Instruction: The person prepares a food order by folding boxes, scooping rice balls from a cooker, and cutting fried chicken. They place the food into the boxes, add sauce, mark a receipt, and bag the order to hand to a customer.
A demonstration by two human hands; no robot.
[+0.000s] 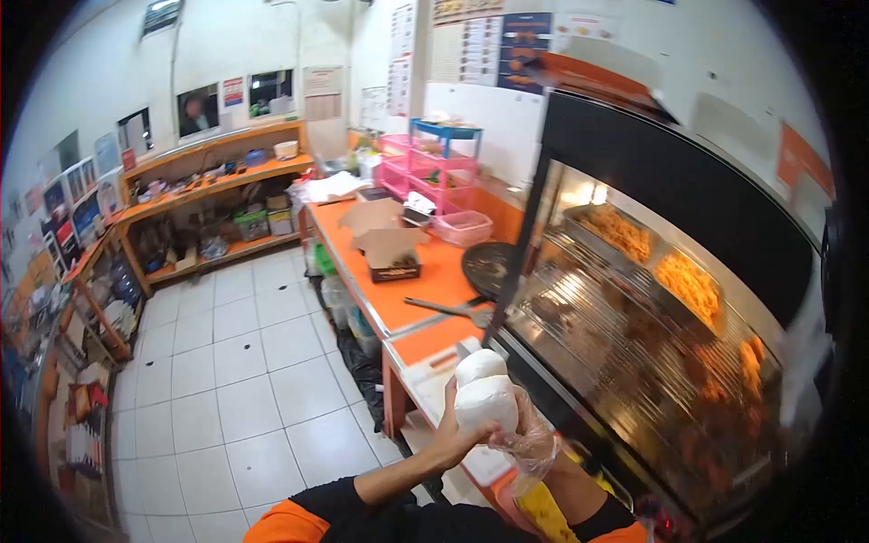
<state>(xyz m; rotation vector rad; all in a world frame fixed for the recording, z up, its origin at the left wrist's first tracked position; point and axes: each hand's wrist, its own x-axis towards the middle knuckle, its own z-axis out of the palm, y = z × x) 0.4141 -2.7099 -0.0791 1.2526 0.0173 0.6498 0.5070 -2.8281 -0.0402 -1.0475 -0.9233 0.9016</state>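
Two rounded white bundles point(486, 398), smooth like paper-wrapped portions, are held close in front of me, one above the other. My left hand point(459, 439) is bare and closed around their left side, its thumb across the lower one. On the right side, my right hand point(528, 445) wears a clear plastic glove and presses against the lower bundle. What is inside the wrapping is hidden. Beneath the hands lies a white cutting board point(425, 373) on the orange counter. A yellow item point(543, 511) shows below my right wrist.
On my right stands a lit glass display case point(625, 317) with trays of fried food point(685, 288). Along the orange counter point(362, 303) are an open cardboard box point(394, 258), a black frying pan point(489, 269), a spatula point(444, 308) and pink baskets point(462, 226). Tiled floor point(217, 362) lies left.
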